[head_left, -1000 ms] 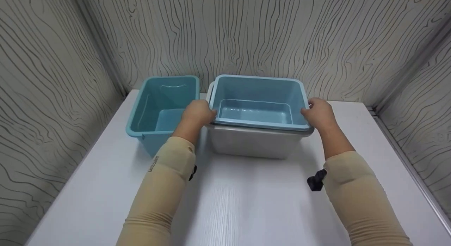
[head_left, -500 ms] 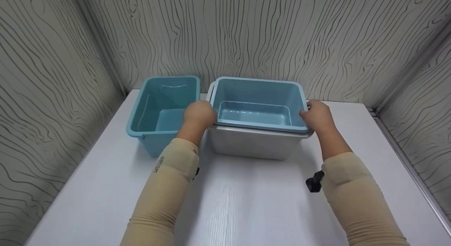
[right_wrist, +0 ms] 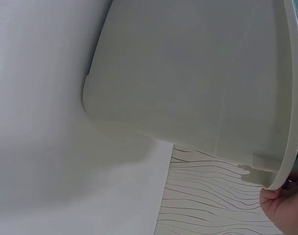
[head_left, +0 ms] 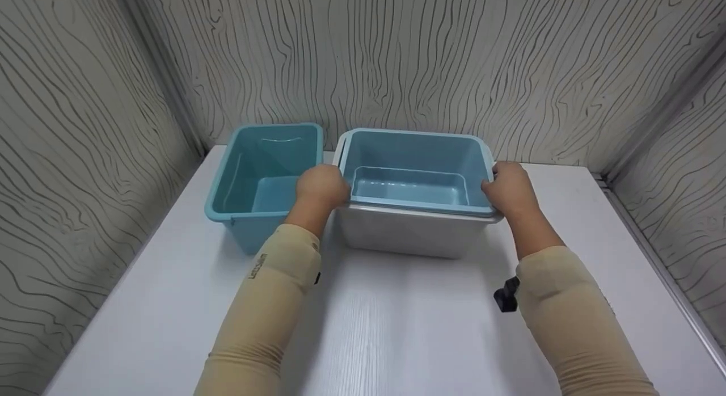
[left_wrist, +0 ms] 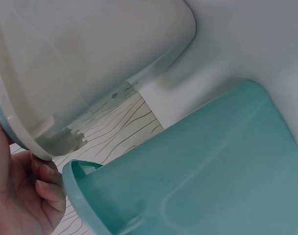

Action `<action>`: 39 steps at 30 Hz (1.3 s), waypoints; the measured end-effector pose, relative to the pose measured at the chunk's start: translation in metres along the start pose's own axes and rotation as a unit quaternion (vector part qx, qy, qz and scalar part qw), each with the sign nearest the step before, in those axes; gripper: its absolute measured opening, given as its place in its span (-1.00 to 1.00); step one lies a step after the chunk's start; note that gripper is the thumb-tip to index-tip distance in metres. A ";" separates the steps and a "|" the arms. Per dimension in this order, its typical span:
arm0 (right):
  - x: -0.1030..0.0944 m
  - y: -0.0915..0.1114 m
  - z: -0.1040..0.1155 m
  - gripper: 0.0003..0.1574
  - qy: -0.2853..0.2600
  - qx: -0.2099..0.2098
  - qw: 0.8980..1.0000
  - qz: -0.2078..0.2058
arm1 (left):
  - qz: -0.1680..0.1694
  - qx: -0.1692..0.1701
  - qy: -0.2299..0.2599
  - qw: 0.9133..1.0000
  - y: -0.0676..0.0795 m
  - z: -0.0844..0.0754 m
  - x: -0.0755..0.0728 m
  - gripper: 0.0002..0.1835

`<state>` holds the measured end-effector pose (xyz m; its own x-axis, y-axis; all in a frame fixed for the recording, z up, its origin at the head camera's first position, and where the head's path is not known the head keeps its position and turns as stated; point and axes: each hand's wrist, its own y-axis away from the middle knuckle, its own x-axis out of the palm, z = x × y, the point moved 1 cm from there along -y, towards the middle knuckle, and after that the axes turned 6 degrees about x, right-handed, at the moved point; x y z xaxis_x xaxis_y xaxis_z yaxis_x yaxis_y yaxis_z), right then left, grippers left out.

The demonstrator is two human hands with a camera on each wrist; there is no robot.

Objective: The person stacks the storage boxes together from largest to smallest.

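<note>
A light blue plastic bin [head_left: 417, 205] sits nested in a white bin [head_left: 408, 232], its rim close over the white one. My left hand [head_left: 321, 185] grips the blue bin's left rim, thumb over the edge. At the opposite end, my right hand [head_left: 511, 187] holds the right rim the same way. In the left wrist view, the curled fingers of my left hand [left_wrist: 26, 196] come right under the two stacked rims. The right wrist view has the white bin's wall [right_wrist: 178, 73] large, with my right hand [right_wrist: 288, 205] at the rim's corner. Both bins' inner gap is mostly hidden.
Left of the stack stands a teal bin [head_left: 255, 215], close beside my left hand and wrist. The white table [head_left: 391, 328] stretches in front of the bins. Wood-patterned panels [head_left: 408, 55] enclose the back and both sides.
The light blue bin has moved down into the white bin, its front rim now lower and nearer the white rim. Both hands have gone down slightly with it, keeping their hold.
</note>
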<state>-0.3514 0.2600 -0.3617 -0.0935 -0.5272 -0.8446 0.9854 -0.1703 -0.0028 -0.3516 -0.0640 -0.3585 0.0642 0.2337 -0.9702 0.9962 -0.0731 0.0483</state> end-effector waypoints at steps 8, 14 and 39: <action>0.004 -0.001 0.000 -0.50 0.045 -0.003 0.999 -0.017 | -0.011 -0.004 0.008 1.000 0.000 0.000 0.003 -0.78; 0.006 -0.001 0.002 -0.38 0.071 0.002 0.997 -0.008 | -0.018 -0.008 0.010 1.000 0.001 0.000 0.003 -0.76; -0.007 -0.001 0.012 -0.34 0.111 -0.037 0.993 -0.020 | -0.014 0.021 0.041 0.999 0.012 0.024 -0.014 -0.42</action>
<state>-0.3534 0.2540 -0.3496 -0.1062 -0.3230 -0.9404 0.9901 -0.1215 -0.0701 -0.3422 -0.0912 -0.3499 0.0426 0.3151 -0.9481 0.9944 -0.1049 0.0098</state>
